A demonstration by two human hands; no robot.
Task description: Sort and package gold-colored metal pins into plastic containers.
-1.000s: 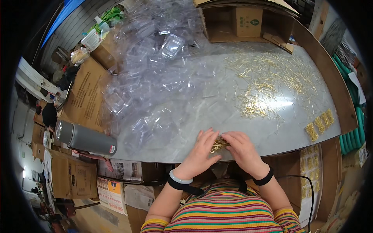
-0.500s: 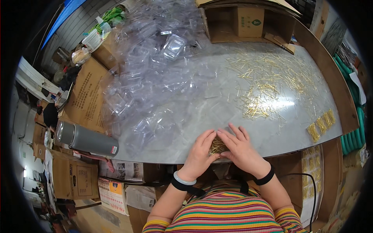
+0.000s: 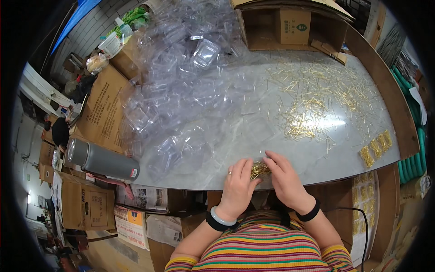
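At the table's near edge, a small bundle of thin gold metal hooks [image 3: 259, 170] sits between my two hands. My left hand [image 3: 239, 185] closes on its left side, the thumb below and the fingers above. On the right side, my right hand [image 3: 284, 180] presses the bundle with its fingers bent over and thumb underneath. The fingers partly hide the bundle. A spread of loose gold hooks [image 3: 302, 124] covers the right part of the table. Several finished-looking gold bundles [image 3: 375, 148] stand in a row at the right edge.
A large heap of clear plastic boxes [image 3: 181, 90] fills the table's left side. A grey bottle [image 3: 106, 161] lies at the left edge. An open cardboard box [image 3: 253, 29] stands at the back, and a cardboard wall [image 3: 385, 77] borders the right. More gold bundles [image 3: 364, 195] lie below the table.
Both hands have shifted slightly and opened a little around the bundle, so more of it shows. The bundle has moved slightly right.
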